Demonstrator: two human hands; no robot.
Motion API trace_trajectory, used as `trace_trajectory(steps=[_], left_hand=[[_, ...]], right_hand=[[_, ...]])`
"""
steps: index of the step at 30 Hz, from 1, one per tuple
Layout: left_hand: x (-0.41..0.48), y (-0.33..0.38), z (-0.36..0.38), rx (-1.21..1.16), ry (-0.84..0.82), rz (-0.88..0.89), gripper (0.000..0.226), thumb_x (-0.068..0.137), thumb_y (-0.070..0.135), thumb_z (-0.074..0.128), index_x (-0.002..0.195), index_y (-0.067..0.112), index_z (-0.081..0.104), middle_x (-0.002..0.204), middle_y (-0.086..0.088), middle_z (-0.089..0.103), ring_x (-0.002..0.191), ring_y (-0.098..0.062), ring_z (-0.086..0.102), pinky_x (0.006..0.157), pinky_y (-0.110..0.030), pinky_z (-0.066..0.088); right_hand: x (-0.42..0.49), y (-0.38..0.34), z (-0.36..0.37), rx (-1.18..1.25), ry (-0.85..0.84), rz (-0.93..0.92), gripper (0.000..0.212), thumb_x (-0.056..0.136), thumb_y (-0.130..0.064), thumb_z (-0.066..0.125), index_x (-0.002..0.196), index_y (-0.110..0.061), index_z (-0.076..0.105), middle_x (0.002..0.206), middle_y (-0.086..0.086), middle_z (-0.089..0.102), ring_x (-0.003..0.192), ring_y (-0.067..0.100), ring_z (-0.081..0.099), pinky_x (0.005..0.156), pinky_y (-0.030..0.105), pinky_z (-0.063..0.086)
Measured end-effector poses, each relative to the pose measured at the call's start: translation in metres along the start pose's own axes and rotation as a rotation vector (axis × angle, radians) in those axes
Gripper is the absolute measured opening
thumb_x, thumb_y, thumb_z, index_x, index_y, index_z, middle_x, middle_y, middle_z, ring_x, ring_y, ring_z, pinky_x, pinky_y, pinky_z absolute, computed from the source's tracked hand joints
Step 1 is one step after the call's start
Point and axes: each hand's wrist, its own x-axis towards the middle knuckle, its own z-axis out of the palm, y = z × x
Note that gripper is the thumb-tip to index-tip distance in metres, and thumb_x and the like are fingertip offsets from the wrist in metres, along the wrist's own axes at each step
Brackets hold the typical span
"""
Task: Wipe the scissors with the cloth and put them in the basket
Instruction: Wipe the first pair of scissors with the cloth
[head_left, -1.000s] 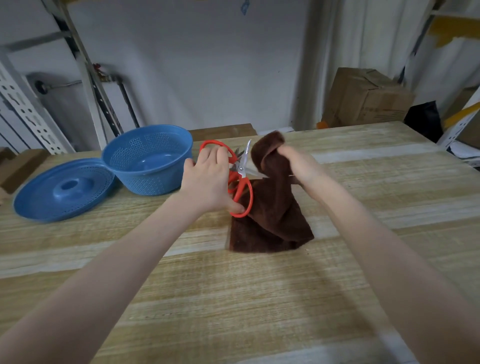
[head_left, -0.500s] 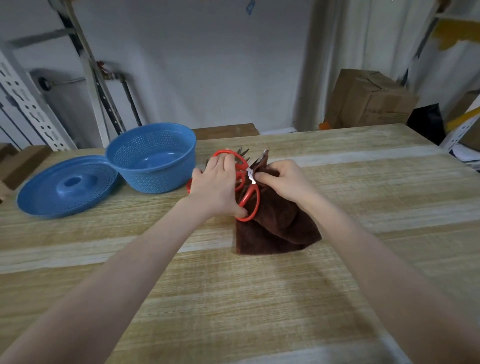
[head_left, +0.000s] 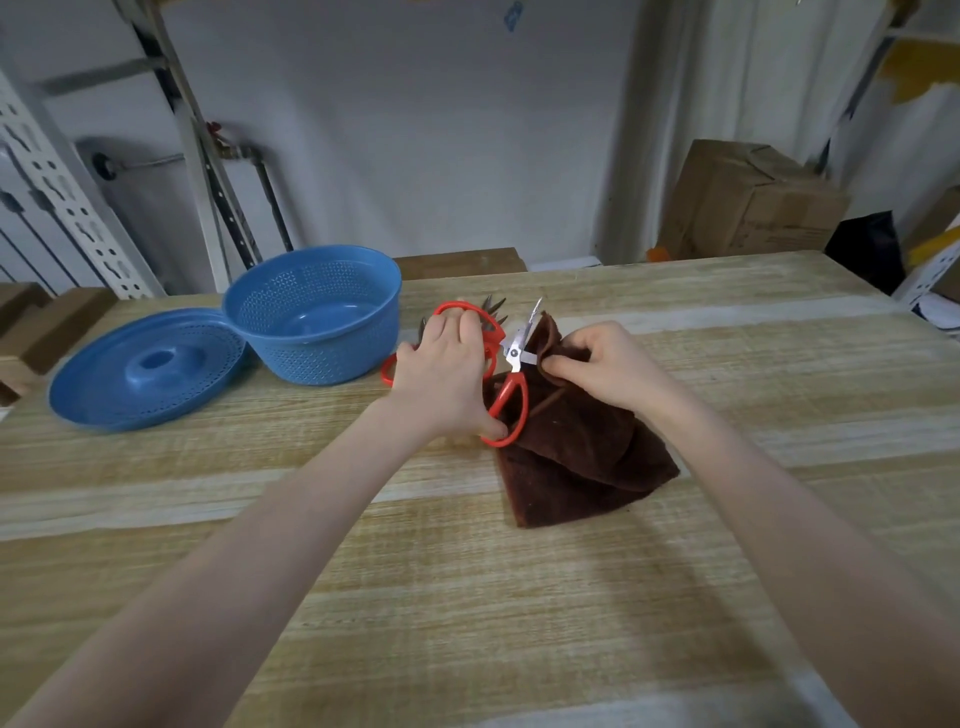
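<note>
Single head view: looks forward-down, close over wooden table (head_left: 467, 597), wide-angle.

Blue lid (head_left: 145, 369) on wooden table (head_left: 467, 597); cardboard box (head_left: 748, 202) behind.

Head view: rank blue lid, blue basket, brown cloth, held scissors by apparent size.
1-3. blue basket, blue lid, brown cloth: look alike, not ranking; cloth sits nearer the camera.
4. held scissors: smallest, partly hidden by left hand.
</note>
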Motion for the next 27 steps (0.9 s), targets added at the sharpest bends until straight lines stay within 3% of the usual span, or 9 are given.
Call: trace_trajectory(steps=[4,7,11,15,23,27], left_hand=[[0.003,0.001,-0.002,0.049,0.039,0.031,0.119,0.05,0.063,0.083,0.138,0.009,0.024,0.14,-0.003,0.035,0.13,-0.023,0.033,0.098,-0.048,0.039],[0.003,0.004,-0.001,0.049,0.044,0.033,0.114,0.05,0.063,0.082,0.134,0.008,0.029,0.135,-0.003,0.04,0.127,-0.022,0.036,0.096,-0.047,0.039],[0.004,0.007,0.002,0.028,0.081,0.014,0.105,0.052,0.063,0.08,0.129,0.009,0.035,0.13,-0.002,0.045,0.124,-0.023,0.04,0.095,-0.046,0.04],[0.004,0.006,0.008,-0.039,0.107,-0.013,0.091,0.056,0.053,0.078,0.125,0.011,0.037,0.123,0.001,0.05,0.118,-0.02,0.044,0.092,-0.045,0.039],[0.005,0.005,0.01,-0.068,0.037,-0.001,0.094,0.059,0.052,0.078,0.131,0.012,0.033,0.126,0.001,0.049,0.12,-0.02,0.044,0.096,-0.049,0.04],[0.005,0.003,0.008,-0.228,0.087,-0.002,0.085,0.062,0.06,0.075,0.128,0.02,0.04,0.121,0.007,0.054,0.116,-0.017,0.049,0.095,-0.049,0.041]], right_hand=[[0.005,-0.003,0.004,0.008,-0.016,0.013,0.018,0.088,-0.023,0.068,0.087,-0.007,0.075,0.082,0.01,0.073,0.077,0.023,0.068,0.07,0.031,0.053],[0.007,-0.005,0.009,0.011,-0.017,0.014,0.019,0.087,-0.021,0.068,0.087,-0.003,0.075,0.081,0.013,0.072,0.064,0.015,0.061,0.054,0.018,0.042],[0.004,-0.002,0.017,0.069,-0.012,0.017,0.02,0.086,-0.017,0.068,0.083,0.002,0.074,0.076,0.014,0.072,0.062,0.016,0.06,0.059,0.027,0.044],[-0.001,0.002,0.011,0.081,0.04,0.013,0.023,0.085,-0.02,0.069,0.082,0.003,0.073,0.078,0.021,0.07,0.06,0.022,0.057,0.057,0.026,0.04],[-0.013,0.015,-0.001,0.181,0.055,0.073,0.027,0.086,-0.021,0.07,0.083,0.006,0.071,0.075,0.026,0.066,0.065,0.021,0.058,0.062,0.028,0.042],[-0.017,0.017,0.001,0.257,0.079,0.115,0.017,0.085,-0.016,0.071,0.072,-0.006,0.072,0.059,0.004,0.063,0.056,0.013,0.057,0.059,0.026,0.043]])
